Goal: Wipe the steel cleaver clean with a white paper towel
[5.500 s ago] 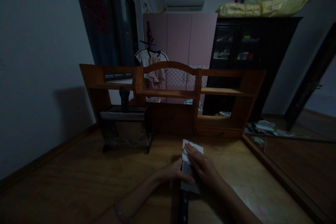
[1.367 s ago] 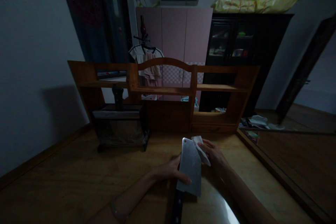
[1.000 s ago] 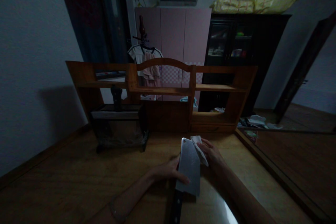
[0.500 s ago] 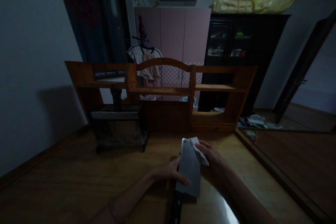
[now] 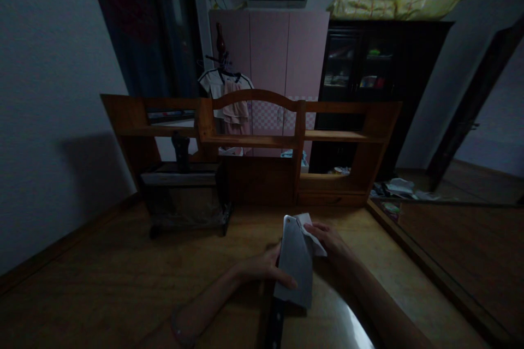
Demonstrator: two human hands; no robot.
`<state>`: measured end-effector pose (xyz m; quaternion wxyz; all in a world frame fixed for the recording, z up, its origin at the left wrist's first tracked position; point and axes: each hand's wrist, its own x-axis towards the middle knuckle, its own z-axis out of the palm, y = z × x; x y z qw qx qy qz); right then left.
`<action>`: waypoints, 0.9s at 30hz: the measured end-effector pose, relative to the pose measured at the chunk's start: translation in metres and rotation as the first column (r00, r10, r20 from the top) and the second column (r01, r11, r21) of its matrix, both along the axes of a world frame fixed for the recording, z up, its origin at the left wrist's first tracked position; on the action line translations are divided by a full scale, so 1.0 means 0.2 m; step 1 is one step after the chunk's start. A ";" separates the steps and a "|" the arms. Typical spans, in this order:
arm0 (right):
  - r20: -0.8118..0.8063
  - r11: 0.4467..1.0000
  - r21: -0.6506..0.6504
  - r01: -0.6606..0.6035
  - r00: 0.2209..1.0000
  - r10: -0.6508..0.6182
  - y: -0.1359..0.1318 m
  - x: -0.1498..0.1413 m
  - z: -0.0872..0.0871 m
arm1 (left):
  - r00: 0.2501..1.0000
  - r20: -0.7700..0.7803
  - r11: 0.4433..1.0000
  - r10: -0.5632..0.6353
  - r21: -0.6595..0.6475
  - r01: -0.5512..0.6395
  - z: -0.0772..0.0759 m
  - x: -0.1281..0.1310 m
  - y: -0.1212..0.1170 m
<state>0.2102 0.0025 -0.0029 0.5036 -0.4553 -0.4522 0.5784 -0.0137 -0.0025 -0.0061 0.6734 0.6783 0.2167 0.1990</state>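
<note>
A cleaver (image 5: 295, 262) with a broad steel blade and a black riveted handle is held above the wooden table, its handle toward me. My left hand (image 5: 272, 267) grips the blade near the handle from the left, thumb across its face and the other fingers hidden behind. On the blade's upper right edge, my right hand (image 5: 327, 237) pinches a folded white tissue (image 5: 313, 237) against the steel.
On the table (image 5: 102, 283) at the left stands a dark knife block (image 5: 184, 196) with a black-handled knife in it. A wooden shelf unit (image 5: 254, 142) runs along the table's back. A raised edge (image 5: 426, 267) borders the right side.
Almost nothing differs. Both hands, the cleaver and the tissue keep nearly the same place, with only a very slight shift of the tissue.
</note>
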 end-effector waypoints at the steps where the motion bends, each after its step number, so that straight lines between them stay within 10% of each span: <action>1: 0.005 1.000 -0.005 -0.012 1.000 0.012 0.00 0.00 0.01 | 1.000 0.002 1.000 -0.004 0.000 0.004 0.00 0.00 0.00; 27: -0.015 0.998 -0.040 0.044 0.999 -0.045 -0.04 -0.01 0.07 | 1.000 -0.008 1.000 -0.019 -0.003 0.019 0.00 0.00 0.00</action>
